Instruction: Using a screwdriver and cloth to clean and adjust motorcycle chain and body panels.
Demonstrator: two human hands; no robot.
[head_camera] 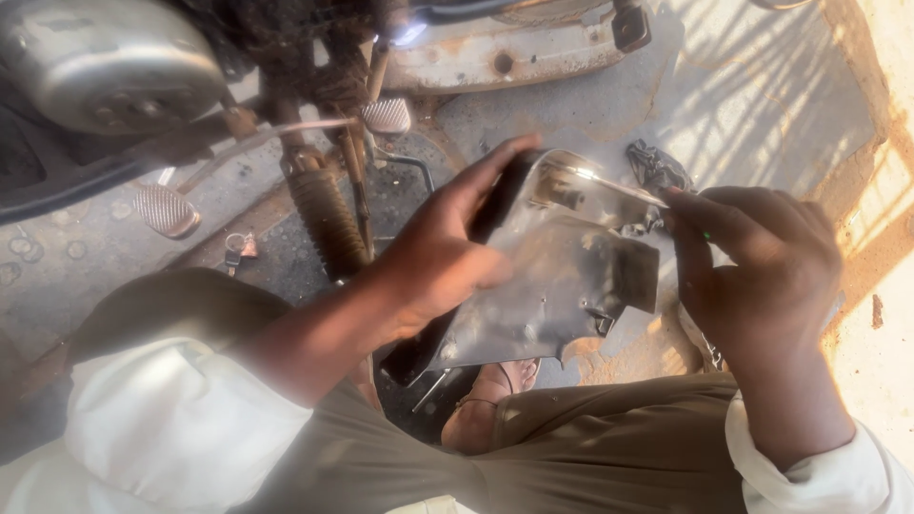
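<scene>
Two white sleeves, one on each forearm, sit closest to the lens, above olive trousers (609, 447) drawn over the knees. One bare foot (495, 400) in a sandal shows between the legs. The left hand (447, 252) grips the dark left edge of a single shiny metal cover (562, 276), thumb over its face and fingers stretched up along the rim. The right hand (762, 266) pinches one thin metal rod (619, 187) whose tip lies against the upper edge of the cover. The cover is held tilted above the knees, over the concrete floor (762, 105). Beyond it stand one rusty spring shock (328, 219), two ribbed metal foot pedals (167, 209) and one motorcycle engine casing (105, 62). A small bunch of keys (238, 249) lies on the floor beside the spring.
</scene>
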